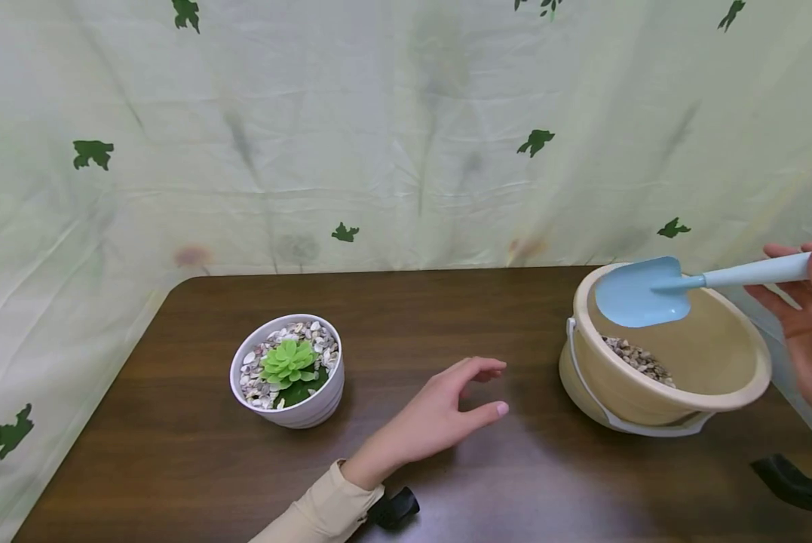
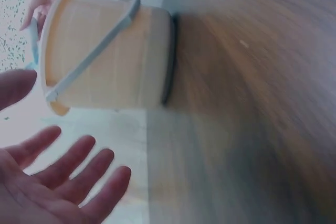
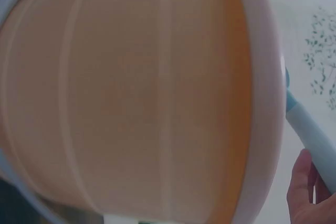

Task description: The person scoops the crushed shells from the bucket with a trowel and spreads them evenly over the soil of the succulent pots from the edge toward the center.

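My right hand holds a light blue trowel by its pale handle, the blade over the mouth of a beige bucket. Small pebbles lie inside the bucket, at its left. In the right wrist view the bucket's side fills most of the picture and hides the blade, with the handle showing past the rim. My left hand hovers over the table between pot and bucket, fingers loosely bent and holding nothing. In the left wrist view its palm faces the bucket.
A white pot stands on the left of the brown table, holding a green succulent among pale stones. The bucket's grey handle hangs down its front. Behind the table hangs a pale curtain with green leaf prints.
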Demonstrator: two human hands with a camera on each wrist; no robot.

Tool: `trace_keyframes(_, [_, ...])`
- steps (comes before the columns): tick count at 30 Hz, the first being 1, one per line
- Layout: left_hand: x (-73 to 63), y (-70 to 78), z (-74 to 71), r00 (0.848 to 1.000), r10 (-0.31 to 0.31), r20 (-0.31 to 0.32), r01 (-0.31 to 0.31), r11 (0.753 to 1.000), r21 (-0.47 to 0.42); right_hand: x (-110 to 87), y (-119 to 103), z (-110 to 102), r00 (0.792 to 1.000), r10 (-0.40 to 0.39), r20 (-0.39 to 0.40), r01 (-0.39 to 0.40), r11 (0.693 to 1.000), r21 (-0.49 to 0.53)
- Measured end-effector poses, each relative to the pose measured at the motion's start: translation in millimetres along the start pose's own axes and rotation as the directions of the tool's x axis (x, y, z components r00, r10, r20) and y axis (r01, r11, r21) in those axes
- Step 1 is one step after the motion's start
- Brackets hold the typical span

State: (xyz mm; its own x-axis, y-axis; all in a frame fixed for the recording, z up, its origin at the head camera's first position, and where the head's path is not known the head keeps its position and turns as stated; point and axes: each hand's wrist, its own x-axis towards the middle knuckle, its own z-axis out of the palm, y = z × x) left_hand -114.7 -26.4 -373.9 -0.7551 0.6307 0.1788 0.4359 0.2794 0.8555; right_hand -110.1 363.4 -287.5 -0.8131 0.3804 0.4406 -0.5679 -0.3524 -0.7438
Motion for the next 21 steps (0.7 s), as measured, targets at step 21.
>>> trace_keyframes(21, [86.0, 29.9, 32.9, 1.0, -0.004, 0.008, 0.006, 0.979, -0.202, 17.3, 6, 7, 0.963, 0.201, 0.178, 0.041, 0.545, -0.837])
